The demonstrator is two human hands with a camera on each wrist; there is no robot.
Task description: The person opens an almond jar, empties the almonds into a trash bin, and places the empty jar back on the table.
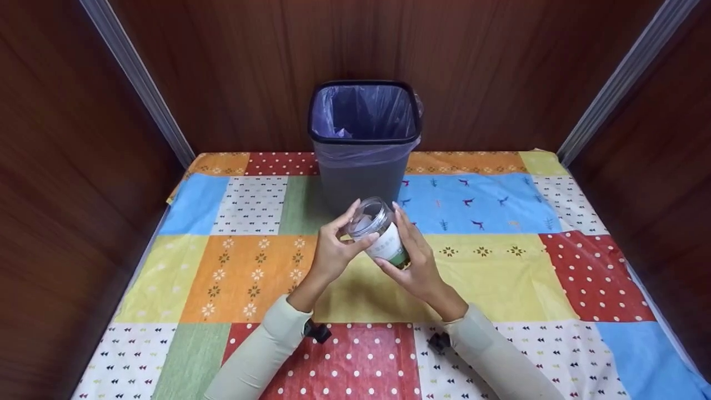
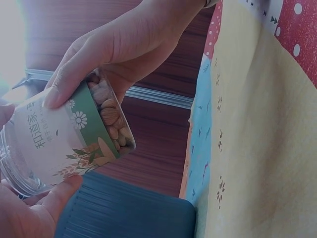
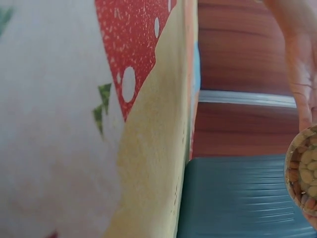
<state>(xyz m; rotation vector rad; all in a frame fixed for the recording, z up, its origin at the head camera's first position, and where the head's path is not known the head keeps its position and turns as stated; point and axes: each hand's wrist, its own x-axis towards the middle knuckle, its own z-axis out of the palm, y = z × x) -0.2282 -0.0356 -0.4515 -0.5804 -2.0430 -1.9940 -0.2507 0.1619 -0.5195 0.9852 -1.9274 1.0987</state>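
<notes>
A clear jar (image 1: pixel 389 239) with a white and green label is held tilted between both hands, in front of the bin. Nuts (image 2: pixel 113 116), almonds among them, lie at its base. My left hand (image 1: pixel 335 247) grips the jar around its clear upper end, thumb toward the label. The right hand (image 1: pixel 416 261) holds the labelled body from the other side, thumb low on it. In the left wrist view the right hand (image 2: pixel 114 54) reaches across the label from above. The right wrist view shows the jar's round bottom (image 3: pixel 304 171). Whether a lid covers the top, I cannot tell.
A grey bin (image 1: pixel 361 178) with a purple liner bag (image 1: pixel 361 153) stands behind the jar, against the brown back panel (image 1: pixel 250 72). Brown panels also rise on both sides. A patchwork cloth (image 1: pixel 244 278) covers the table.
</notes>
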